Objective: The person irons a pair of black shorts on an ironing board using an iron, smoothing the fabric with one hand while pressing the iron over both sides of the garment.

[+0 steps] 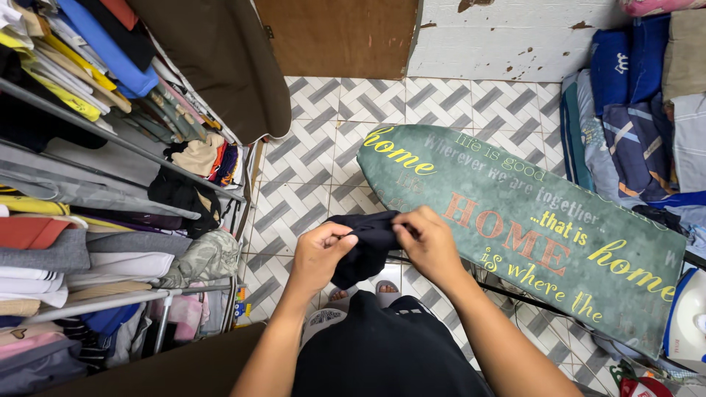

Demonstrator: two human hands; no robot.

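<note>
Both forearms reach out from the bottom edge over a tiled floor (309, 158). At far left, a metal rack (110, 140) carries stacks of folded clothes. Next, the left hand (320, 254) has its grip pinched shut on a dark garment (364, 246), held in the air between the hands. Its other edge is clenched by the right hand (426, 242). Just beside it lies a green ironing board (529, 220), and a white iron (687, 323) sits at far right.
</note>
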